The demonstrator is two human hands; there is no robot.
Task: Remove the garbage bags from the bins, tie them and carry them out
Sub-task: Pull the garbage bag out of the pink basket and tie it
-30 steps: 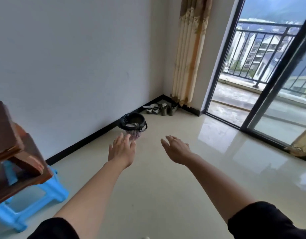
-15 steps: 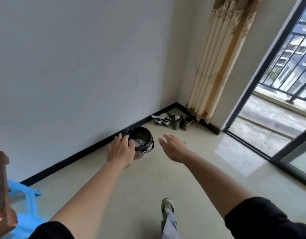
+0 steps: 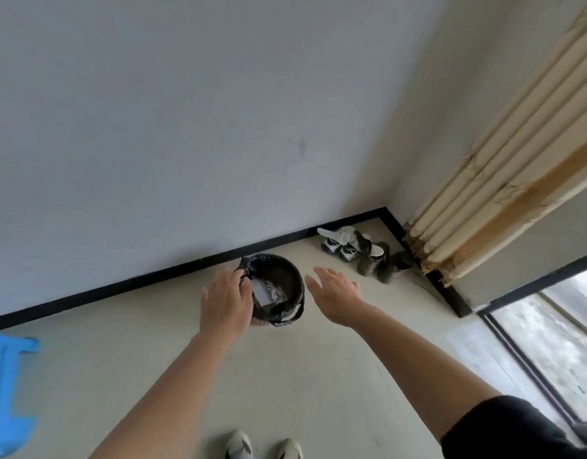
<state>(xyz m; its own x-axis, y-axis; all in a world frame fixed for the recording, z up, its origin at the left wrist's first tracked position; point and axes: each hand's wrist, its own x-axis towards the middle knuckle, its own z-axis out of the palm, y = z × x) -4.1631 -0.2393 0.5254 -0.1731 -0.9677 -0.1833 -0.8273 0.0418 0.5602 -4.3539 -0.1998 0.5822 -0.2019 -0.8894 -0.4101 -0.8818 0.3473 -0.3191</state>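
A small pink mesh bin (image 3: 264, 323) stands on the floor near the wall's black skirting. A black garbage bag (image 3: 285, 270) lines it, folded over the rim, with pale paper and wrappers inside. My left hand (image 3: 226, 299) is at the bin's left rim, fingers spread and overlapping the bag's edge; whether they touch it I cannot tell. To the right of the bin my right hand (image 3: 335, 291) is held flat and open, a little apart from the rim.
Several shoes (image 3: 361, 250) lie in the corner by a beige curtain (image 3: 503, 180). A blue plastic stool (image 3: 7, 392) is at the left edge. A glass door frame (image 3: 530, 366) runs along the right. My own shoes (image 3: 262, 447) show at the bottom.
I have stepped closer and the view has tilted down. Both hands have reached forward to the bin; the left one has come onto its left rim.
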